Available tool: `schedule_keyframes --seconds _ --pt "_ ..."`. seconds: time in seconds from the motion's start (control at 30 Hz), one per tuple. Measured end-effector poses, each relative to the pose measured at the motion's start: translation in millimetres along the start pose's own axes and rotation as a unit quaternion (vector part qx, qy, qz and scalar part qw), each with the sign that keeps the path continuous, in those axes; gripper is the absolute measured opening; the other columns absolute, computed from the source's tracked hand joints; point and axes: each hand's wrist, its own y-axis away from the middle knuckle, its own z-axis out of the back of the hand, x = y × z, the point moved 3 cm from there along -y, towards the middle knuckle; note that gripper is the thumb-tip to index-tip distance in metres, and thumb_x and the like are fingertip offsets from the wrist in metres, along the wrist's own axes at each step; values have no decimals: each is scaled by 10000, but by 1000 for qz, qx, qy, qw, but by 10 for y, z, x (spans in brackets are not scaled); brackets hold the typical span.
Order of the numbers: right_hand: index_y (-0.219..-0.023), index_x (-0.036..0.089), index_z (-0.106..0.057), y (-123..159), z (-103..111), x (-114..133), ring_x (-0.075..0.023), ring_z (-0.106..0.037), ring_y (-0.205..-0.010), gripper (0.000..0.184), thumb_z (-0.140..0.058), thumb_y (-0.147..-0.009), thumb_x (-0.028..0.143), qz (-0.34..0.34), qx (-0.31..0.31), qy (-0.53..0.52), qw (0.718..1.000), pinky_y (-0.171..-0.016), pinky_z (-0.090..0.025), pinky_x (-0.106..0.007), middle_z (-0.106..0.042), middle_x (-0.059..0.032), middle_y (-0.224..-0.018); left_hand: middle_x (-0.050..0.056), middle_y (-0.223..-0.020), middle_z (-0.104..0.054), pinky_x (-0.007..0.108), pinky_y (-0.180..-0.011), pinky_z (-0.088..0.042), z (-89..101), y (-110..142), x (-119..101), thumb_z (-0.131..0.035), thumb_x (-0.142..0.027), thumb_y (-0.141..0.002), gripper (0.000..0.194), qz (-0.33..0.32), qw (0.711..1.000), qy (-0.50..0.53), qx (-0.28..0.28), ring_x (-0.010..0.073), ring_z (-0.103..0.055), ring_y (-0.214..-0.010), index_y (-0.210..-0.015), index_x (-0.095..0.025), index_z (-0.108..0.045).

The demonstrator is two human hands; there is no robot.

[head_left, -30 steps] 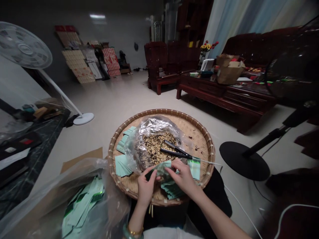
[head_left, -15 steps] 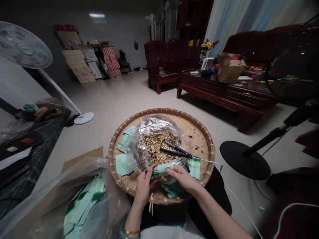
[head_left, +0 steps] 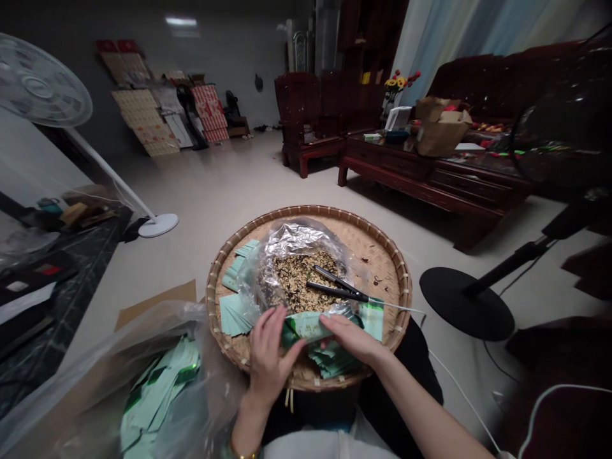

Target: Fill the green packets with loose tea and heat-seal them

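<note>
My right hand (head_left: 351,338) pinches the right end of a green packet (head_left: 306,325) above the near part of a round woven bamboo tray (head_left: 406,274). My left hand (head_left: 270,347) is open at the packet's left end, thumb spread from the fingers; whether it touches the packet I cannot tell. Behind them a clear plastic bag (head_left: 296,231) lies open, filled with a loose mix of pale and dark bits (head_left: 301,274). A black corded hair straightener (head_left: 339,288) rests across it, jaws apart. More green packets (head_left: 234,313) lie fanned at the left and beneath my right hand.
A plastic bag of green packets (head_left: 162,389) stands at the left, beside a cardboard flap (head_left: 157,303). A white fan (head_left: 160,224) and a black fan (head_left: 468,303) flank the tray. The straightener's white cord (head_left: 459,382) trails right. A dark wooden table (head_left: 421,172) stands beyond.
My left hand has let go of its pinch and spread open, shifting slightly left. The packet now shows more of its front, still in my right hand. The view has shifted slightly.
</note>
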Motion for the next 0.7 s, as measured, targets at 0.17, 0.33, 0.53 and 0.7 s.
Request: schedule_keyframes --seconds 0.17,0.33,0.53,0.7 --pt "-835 154 -655 -30 -80 14 -152 -524 -755 538 -577 -692 667 -3 -1 42 999 -727 -432 -297 -620 -32 -811 113 -1233 -601 459 -856 -449 -112 38 -158 -633 -173 -756 570 -93 979 -146 106 286 -529 -1021 -1303 -190 -475" --pt "-700 138 -628 -29 -118 154 -140 -539 -674 478 -541 -761 603 37 23 113 993 -655 -443 -279 -603 -23 -700 106 -1139 -633 410 -849 -487 -183 65 -90 -599 -93 -737 505 -51 993 -74 70 242 -551 -964 -1230 -163 -509" --pt "-932 161 -645 -174 98 377 -194 -622 -851 268 -461 -870 346 157 -121 201 959 -679 -504 -296 -667 -78 -916 102 -1001 -659 408 -810 -516 -129 29 70 -614 -185 -738 375 39 998 -47 -14 244 -597 -932 -1110 -162 -577" --pt "-1200 188 -556 -485 7 270 -222 -555 -1074 476 -550 -738 71 202 -49 478 853 -934 -426 -365 -592 -103 -1191 107 -957 -651 348 -683 -547 -106 69 145 -607 -238 -741 390 79 994 -33 -69 221 -637 -820 -1119 -149 -580"
